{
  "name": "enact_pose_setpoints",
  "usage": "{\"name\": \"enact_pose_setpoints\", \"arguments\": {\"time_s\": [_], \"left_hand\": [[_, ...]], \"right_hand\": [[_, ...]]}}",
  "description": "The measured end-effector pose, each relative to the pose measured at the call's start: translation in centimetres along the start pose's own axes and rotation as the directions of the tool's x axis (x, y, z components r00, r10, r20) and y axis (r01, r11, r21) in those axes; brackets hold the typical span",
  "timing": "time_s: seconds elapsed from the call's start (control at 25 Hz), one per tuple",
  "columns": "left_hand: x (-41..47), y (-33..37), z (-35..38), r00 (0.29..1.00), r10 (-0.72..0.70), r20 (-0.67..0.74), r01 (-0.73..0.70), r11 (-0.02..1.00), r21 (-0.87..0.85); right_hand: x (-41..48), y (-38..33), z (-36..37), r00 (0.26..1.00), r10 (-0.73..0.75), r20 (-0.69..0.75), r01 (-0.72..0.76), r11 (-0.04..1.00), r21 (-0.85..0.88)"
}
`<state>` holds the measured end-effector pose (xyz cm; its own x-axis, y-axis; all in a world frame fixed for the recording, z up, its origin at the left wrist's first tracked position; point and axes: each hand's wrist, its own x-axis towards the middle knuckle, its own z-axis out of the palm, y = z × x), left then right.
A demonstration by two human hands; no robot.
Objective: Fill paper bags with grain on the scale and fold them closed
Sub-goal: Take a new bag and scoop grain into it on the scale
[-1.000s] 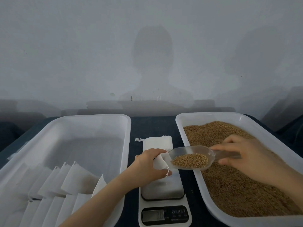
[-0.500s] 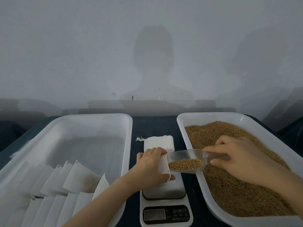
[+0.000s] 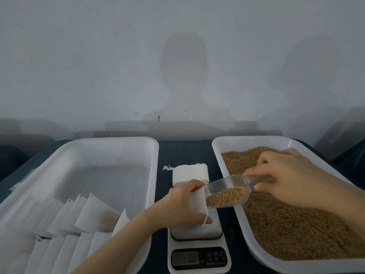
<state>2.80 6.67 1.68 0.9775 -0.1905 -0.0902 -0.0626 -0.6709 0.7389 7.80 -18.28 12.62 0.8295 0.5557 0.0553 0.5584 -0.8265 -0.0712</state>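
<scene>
One clear plastic scoop (image 3: 227,187) of brown grain (image 3: 227,196) has come to the small white paper bag (image 3: 197,200). My left hand (image 3: 177,206) holds it on the white scale (image 3: 197,262); my right hand (image 3: 286,178) grips the scoop. I can pour now.

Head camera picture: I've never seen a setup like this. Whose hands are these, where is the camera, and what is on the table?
No machine here: a person works with bare hands, and the one camera sits on their head, looking forward and down. The left hand holds a small paper bag open over the scale. The right hand grips a clear scoop of grain, its tip at the bag's mouth. On the dark table, the right tray holds grain, the left tray holds rows of white bags, and a stack of bags lies behind the scale.
</scene>
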Motion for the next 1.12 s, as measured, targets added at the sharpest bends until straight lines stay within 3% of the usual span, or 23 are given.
{"name": "enact_pose_setpoints", "arguments": {"time_s": [0.2,0.44,0.84,1.12], "left_hand": [[0.1,0.1,0.1,0.997,0.027,-0.067,-0.029,0.999,-0.026],[0.3,0.1,0.3,0.994,0.033,-0.109,-0.026,0.997,0.067],[0.3,0.4,0.1,0.993,-0.001,-0.118,-0.003,0.999,-0.032],[0.6,-0.2,0.1,0.992,-0.018,-0.127,0.008,0.997,-0.082]], "right_hand": [[-0.2,-0.7,-0.5,1.0,-0.017,0.018,0.017,0.999,-0.029],[0.5,-3.3,-2.9,0.991,-0.092,0.1,0.111,0.972,-0.205],[1.7,-10.0,-6.2,0.973,-0.202,0.113,0.229,0.763,-0.604],[1.5,-11.7,-5.9,0.957,-0.285,0.045,0.236,0.682,-0.692]]}}
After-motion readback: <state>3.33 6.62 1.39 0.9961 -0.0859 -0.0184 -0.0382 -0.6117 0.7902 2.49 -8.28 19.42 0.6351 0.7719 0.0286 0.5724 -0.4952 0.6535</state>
